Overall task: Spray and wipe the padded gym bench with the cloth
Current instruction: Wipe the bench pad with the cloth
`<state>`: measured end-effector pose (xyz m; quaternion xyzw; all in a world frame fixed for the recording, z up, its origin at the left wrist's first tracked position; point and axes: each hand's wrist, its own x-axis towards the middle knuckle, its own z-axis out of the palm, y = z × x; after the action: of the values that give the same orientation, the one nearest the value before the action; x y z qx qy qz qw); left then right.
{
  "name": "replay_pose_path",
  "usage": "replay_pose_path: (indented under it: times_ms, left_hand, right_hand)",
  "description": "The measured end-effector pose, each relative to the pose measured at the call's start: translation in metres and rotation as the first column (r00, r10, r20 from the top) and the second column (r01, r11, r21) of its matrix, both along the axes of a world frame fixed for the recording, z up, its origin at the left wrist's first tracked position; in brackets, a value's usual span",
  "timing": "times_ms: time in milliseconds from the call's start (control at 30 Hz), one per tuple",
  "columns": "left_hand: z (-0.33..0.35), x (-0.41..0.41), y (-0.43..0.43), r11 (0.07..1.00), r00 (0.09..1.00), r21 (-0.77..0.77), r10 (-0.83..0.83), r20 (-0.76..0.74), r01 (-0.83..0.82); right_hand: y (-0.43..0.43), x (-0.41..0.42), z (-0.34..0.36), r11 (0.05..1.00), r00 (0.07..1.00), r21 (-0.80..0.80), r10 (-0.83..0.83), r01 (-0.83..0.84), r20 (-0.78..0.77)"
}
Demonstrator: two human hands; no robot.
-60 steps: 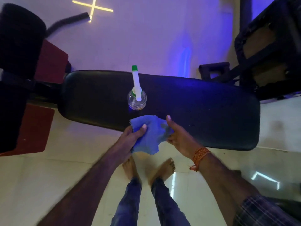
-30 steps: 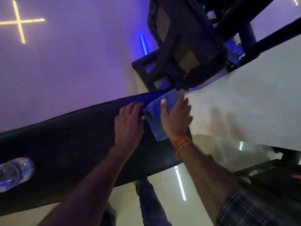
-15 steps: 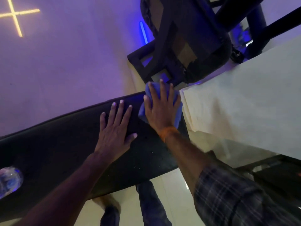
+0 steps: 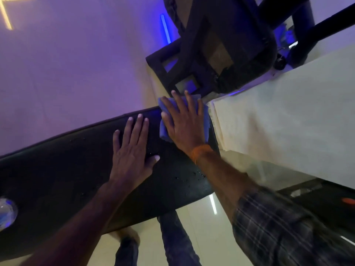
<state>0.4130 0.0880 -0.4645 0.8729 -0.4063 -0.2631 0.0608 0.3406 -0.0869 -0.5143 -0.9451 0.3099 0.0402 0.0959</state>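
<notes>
Purple-lit gym floor behind, a person's right hand (image 4: 184, 123) presses flat, fingers spread, on the blue cloth (image 4: 165, 129) at the padded bench (image 4: 57, 179) end — left hand (image 4: 132, 148) splayed bare beside — where one overshoot could drop it.

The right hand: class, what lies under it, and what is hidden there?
Under the right hand lies the blue cloth, pressed flat on the black bench pad near its end. The cloth's middle and the pad beneath it are covered.

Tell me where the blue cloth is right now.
In the head view the cloth lies flat under the right hand at the far right end of the bench, just right of the left hand.
</notes>
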Motion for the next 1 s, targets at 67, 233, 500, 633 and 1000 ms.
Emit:
replay_pose_path:
  times_ms: [67, 233, 500, 633, 1000]
  left_hand:
    - [0.006, -0.002, -0.002, 1.0, 1.0, -0.018, -0.019, -0.015, 0.019]
    - [0.007, -0.001, -0.004, 0.996, 0.997, -0.059, -0.071, -0.044, 0.068]
    - [0.011, -0.013, -0.004, 0.989, 0.99, -0.09, -0.121, -0.074, 0.114]
    - [0.0, -0.023, 0.005, 0.976, 0.98, -0.106, -0.195, -0.024, 0.192]
    - [-0.008, -0.039, 0.033, 0.867, 0.876, -0.13, -0.479, 0.05, 0.481]
  right_hand:
    - [0.024, -0.041, 0.003, 0.998, 0.998, -0.006, 0.062, -0.062, -0.008]
    - [0.008, -0.044, 0.004, 0.997, 0.997, -0.03, 0.074, -0.075, -0.031]
    - [0.072, -0.121, 0.013, 0.995, 0.997, 0.061, -0.07, 0.073, -0.045]
    - [0.036, -0.084, 0.004, 0.984, 0.984, 0.028, -0.176, 0.176, -0.012]
    - [0.08, -0.113, 0.011, 0.884, 0.886, 0.05, -0.464, 0.464, -0.018]
